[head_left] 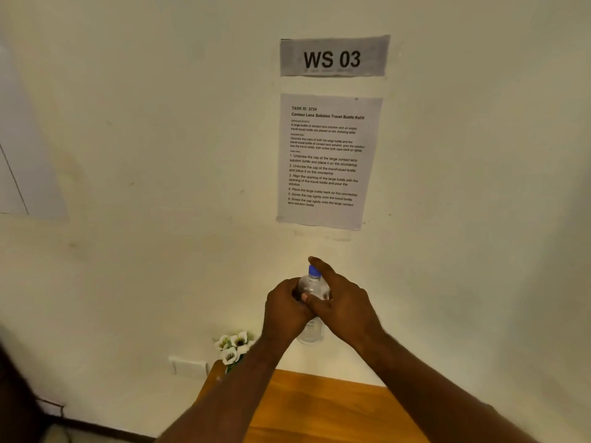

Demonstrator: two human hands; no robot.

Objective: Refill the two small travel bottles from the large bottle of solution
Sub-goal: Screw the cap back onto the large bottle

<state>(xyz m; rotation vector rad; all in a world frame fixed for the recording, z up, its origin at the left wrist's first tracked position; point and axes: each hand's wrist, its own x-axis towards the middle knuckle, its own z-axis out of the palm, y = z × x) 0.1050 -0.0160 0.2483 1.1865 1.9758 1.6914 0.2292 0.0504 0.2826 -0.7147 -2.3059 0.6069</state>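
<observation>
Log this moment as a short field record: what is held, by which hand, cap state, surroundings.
held: clear bottle, raised in front of the wall
cap: blue cap, on
left hand: grips the bottle's body
right hand: wraps the bottle, forefinger beside the cap
below: wooden table
wall: WS 03 sign, task sheet
other: white flowers

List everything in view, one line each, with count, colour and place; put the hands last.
large bottle: one, clear, held up in front of the wall
cap: one, blue, on the bottle
WS 03 sign: one, grey, high on the wall
task sheet: one, white, below the sign
flowers: one bunch, white, at the table's far left corner
table: one, wooden brown, bottom centre
wall socket: one, white, left of the flowers
left hand: grips the bottle
right hand: on the bottle, forefinger by the cap
</observation>
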